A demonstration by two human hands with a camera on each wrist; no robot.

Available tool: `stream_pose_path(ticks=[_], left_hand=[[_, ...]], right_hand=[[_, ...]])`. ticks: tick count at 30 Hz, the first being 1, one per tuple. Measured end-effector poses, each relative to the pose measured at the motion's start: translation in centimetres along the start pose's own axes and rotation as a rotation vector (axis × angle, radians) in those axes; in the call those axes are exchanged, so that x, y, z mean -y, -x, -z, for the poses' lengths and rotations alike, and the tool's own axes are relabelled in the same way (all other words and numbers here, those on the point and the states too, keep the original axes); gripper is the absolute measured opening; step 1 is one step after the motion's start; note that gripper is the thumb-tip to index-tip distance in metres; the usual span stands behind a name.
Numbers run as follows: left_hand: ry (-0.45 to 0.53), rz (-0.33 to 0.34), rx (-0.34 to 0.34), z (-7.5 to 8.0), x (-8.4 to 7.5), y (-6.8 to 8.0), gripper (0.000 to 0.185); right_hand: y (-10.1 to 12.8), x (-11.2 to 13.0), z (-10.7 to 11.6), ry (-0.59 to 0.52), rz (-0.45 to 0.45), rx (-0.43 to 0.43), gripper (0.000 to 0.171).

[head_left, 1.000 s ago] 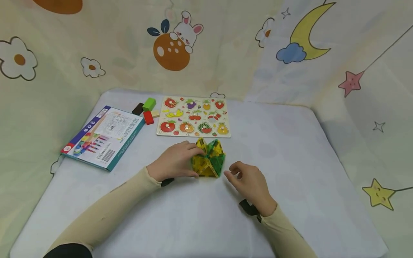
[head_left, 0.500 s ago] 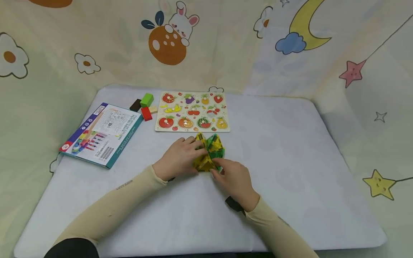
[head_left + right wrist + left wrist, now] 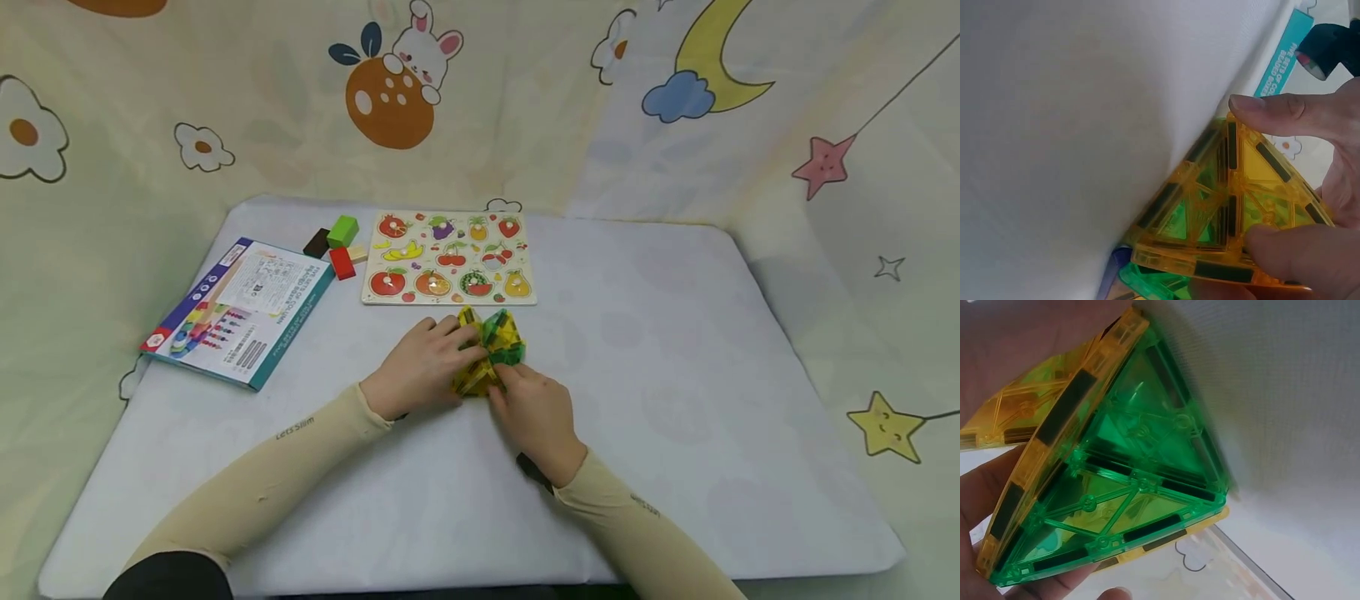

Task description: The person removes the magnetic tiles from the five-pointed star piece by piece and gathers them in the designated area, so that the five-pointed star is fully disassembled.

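Both hands hold the yellow and green tile toy (image 3: 491,354) on the desk (image 3: 675,375): left hand (image 3: 420,367) fingers curl round it, right hand (image 3: 532,412) fingers pinch it

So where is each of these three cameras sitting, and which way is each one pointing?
Head: worn on the head, looking forward and down at the table; shows both sleeved arms, the left hand and right hand on the magnetic tile shape.
Left wrist: at the left wrist, very close to the tile shape's green triangles; left hand's fingers show.
Right wrist: at the right wrist, close to a yellow tile; thumb and fingers pinch it.
All three views share the tile shape.
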State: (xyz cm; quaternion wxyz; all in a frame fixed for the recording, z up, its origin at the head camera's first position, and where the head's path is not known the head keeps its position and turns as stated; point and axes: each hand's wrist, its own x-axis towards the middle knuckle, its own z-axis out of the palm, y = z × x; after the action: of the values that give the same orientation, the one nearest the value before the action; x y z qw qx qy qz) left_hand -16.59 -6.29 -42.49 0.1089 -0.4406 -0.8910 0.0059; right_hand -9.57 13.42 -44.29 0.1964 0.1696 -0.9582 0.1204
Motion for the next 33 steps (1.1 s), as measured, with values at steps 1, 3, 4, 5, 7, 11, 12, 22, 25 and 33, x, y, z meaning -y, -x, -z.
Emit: stream_pose_path(ticks=[1,3,4,5,7,11,12,22,25,33], left_hand=[[-0.002,-0.004,-0.004,0.0,0.0,0.0,0.074],[0.003,-0.009,-0.014,0.0,0.0,0.0,0.072],[0.007,-0.01,-0.02,0.0,0.0,0.0,0.072],[0.012,-0.009,-0.025,0.0,0.0,0.0,0.071],[0.021,-0.006,-0.035,-0.1,0.0,0.0,0.069],[0.034,-0.002,-0.046,-0.2,0.1,0.0,0.068],[0.039,-0.002,-0.047,-0.3,0.1,0.0,0.068],[0.047,0.004,-0.049,-0.3,0.2,0.0,0.07],[0.054,0.008,-0.046,-0.4,0.2,0.0,0.07],[0.058,0.029,-0.03,-0.4,0.5,-0.3,0.07]], right_hand=[[0.0,0.1,0.0,0.006,0.005,-0.003,0.024],[0.0,0.2,-0.1,0.017,0.013,-0.01,0.023],[0.0,0.2,-0.1,0.019,0.015,-0.013,0.022],[0.0,0.2,-0.1,0.02,0.017,-0.015,0.022],[0.0,0.2,-0.1,0.016,0.023,-0.018,0.02],[0.0,0.2,-0.1,-0.004,0.027,-0.018,0.018],[0.0,0.2,-0.1,-0.01,0.027,-0.017,0.018],[0.3,-0.1,0.1,-0.045,0.037,-0.007,0.017],[0.5,-0.4,0.1,-0.067,0.038,0.002,0.012],[1.5,-1.3,1.1,-0.255,-0.027,0.17,0.015]])
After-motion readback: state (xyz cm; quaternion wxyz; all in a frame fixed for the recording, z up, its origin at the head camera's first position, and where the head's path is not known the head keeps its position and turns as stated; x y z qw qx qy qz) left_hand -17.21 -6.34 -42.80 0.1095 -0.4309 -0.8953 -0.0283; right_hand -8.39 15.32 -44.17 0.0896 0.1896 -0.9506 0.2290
